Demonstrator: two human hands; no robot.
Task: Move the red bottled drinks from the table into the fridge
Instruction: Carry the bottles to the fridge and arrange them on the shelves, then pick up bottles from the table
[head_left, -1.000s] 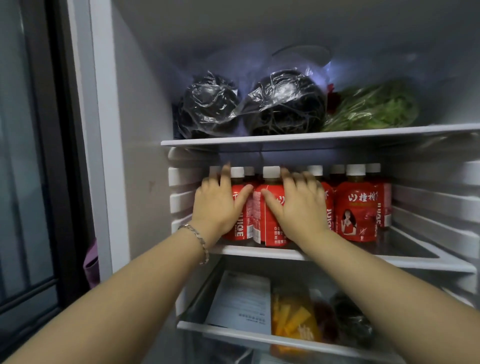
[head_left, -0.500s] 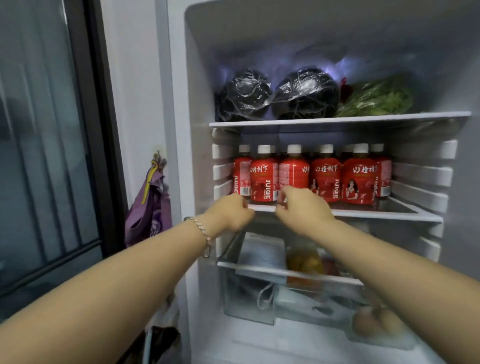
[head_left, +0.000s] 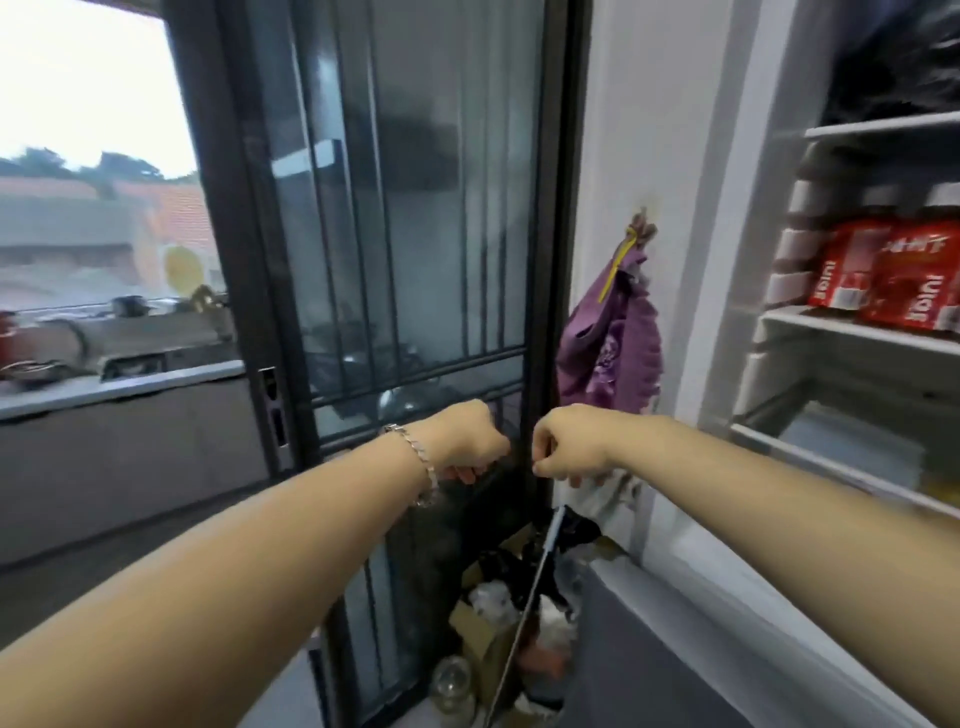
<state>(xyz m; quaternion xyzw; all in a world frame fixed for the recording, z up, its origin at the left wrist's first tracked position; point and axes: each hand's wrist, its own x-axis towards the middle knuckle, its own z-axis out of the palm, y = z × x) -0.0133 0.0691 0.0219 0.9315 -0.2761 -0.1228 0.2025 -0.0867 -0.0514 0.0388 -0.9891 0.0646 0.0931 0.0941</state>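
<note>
Red bottled drinks (head_left: 883, 273) with white caps stand in a row on the fridge's middle shelf (head_left: 810, 317) at the far right edge of the view. My left hand (head_left: 467, 436), with a bracelet at the wrist, hangs in front of the dark glass door with its fingers curled down and nothing in it. My right hand (head_left: 569, 447) is beside it, fingers also curled, holding nothing. Both hands are well left of the open fridge (head_left: 737, 260). The table is out of view.
A dark-framed glass door (head_left: 405, 234) fills the middle. A purple cloth bag (head_left: 613, 348) hangs on the white wall beside the fridge. Boxes, bags and a jar (head_left: 498, 623) are piled on the floor below. A kitchen counter (head_left: 104, 384) lies left.
Both hands have let go of the bottles and pulled back out of the fridge. The view has swung left, so the fridge now sits at the right edge.
</note>
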